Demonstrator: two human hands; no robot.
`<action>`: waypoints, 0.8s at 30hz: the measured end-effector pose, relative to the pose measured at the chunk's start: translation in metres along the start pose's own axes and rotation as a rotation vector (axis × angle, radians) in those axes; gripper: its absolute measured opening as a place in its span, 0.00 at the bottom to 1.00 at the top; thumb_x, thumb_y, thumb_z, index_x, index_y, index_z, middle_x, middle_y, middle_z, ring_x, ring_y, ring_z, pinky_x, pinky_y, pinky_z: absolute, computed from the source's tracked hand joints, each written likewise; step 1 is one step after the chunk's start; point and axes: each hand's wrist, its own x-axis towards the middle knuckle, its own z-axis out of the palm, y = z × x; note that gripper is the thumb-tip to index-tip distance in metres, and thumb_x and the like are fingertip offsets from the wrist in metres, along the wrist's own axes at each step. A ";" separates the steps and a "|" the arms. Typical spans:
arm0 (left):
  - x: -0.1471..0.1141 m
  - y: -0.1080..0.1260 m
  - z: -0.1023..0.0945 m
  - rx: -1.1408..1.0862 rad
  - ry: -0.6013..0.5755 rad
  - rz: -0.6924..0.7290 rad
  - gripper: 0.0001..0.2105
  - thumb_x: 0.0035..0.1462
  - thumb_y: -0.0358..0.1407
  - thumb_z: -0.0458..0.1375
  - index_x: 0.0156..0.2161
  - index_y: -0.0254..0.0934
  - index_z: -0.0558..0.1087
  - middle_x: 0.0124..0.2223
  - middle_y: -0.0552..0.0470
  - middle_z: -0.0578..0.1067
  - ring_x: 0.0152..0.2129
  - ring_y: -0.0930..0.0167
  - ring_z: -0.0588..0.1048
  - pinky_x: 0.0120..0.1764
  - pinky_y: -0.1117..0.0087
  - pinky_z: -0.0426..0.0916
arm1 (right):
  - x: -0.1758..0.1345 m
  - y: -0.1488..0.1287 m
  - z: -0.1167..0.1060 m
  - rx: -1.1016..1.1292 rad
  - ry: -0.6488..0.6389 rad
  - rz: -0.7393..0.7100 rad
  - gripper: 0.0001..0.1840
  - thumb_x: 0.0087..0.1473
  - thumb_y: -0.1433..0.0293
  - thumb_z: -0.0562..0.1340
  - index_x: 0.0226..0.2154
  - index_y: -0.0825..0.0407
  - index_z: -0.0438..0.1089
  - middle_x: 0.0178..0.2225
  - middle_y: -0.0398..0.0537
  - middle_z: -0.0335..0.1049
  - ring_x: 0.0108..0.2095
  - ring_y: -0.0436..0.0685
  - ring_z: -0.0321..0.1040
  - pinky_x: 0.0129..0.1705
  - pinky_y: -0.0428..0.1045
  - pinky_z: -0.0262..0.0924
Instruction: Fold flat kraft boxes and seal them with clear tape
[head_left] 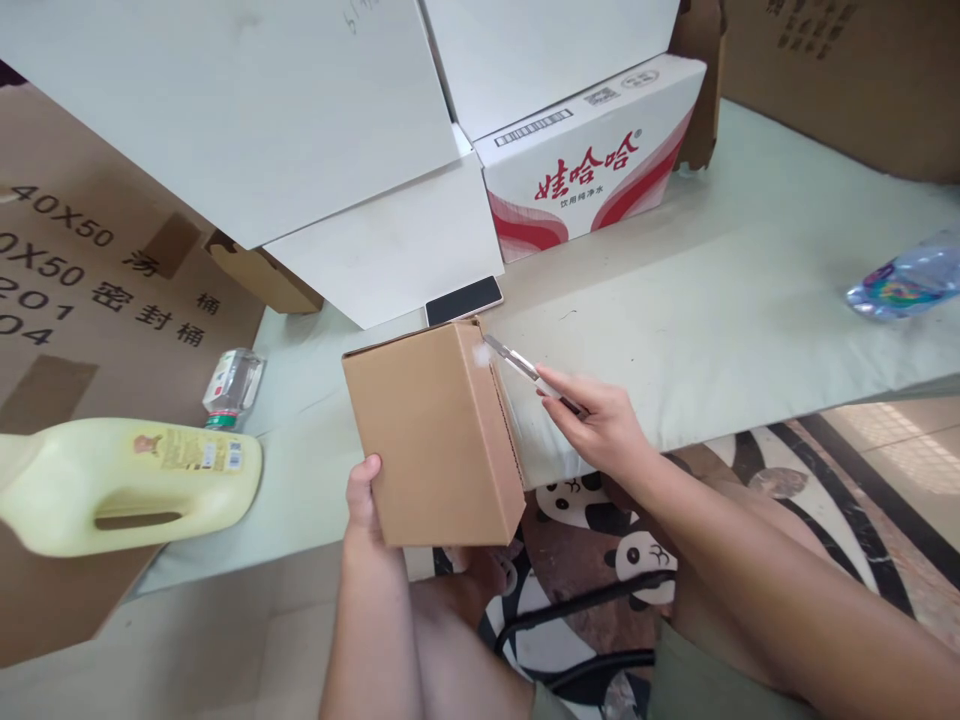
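The left hand [365, 500] is gripping the near left edge of a small brown cardboard box [431, 440], plain and closed, held above the person's lap. The right hand [596, 420] is clasping a utility knife [517, 362], its blade touching the box's far right corner.

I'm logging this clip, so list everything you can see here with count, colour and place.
small carton: one, brown, centre, held upright.
blade tool: one, silvery, tip at the carton's top right corner.
phone: one, dark screen, behind the carton.
water case: one, white and red, top centre.
white boards: several, top left.
jug: one, pale yellow, lying at left.
small bottle: one, clear, above the jug.
plastic wrapper: one, clear and bluish, right edge.
left hand: grips the carton's lower left.
right hand: holds the blade tool.
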 end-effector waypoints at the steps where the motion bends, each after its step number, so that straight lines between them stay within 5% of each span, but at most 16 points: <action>1: 0.001 -0.001 0.000 -0.005 0.013 -0.008 0.25 0.38 0.51 0.66 0.42 0.40 0.77 0.37 0.45 0.81 0.33 0.56 0.79 0.33 0.56 0.75 | 0.000 0.002 0.000 -0.043 0.006 -0.025 0.20 0.62 0.67 0.57 0.55 0.48 0.74 0.32 0.47 0.74 0.28 0.53 0.67 0.34 0.50 0.64; 7: 0.004 -0.005 0.009 -0.082 0.022 0.015 0.22 0.41 0.47 0.67 0.42 0.39 0.76 0.38 0.48 0.81 0.33 0.60 0.79 0.35 0.61 0.75 | -0.003 0.004 0.004 -0.202 -0.067 -0.043 0.22 0.63 0.69 0.55 0.57 0.51 0.72 0.28 0.45 0.67 0.26 0.51 0.63 0.29 0.47 0.59; 24: 0.011 0.001 0.021 -0.199 0.097 -0.036 0.20 0.39 0.43 0.66 0.40 0.37 0.77 0.35 0.49 0.83 0.29 0.62 0.80 0.31 0.64 0.76 | -0.013 -0.001 0.014 -0.103 -0.265 0.046 0.25 0.62 0.70 0.54 0.60 0.50 0.69 0.27 0.43 0.75 0.24 0.51 0.67 0.30 0.46 0.62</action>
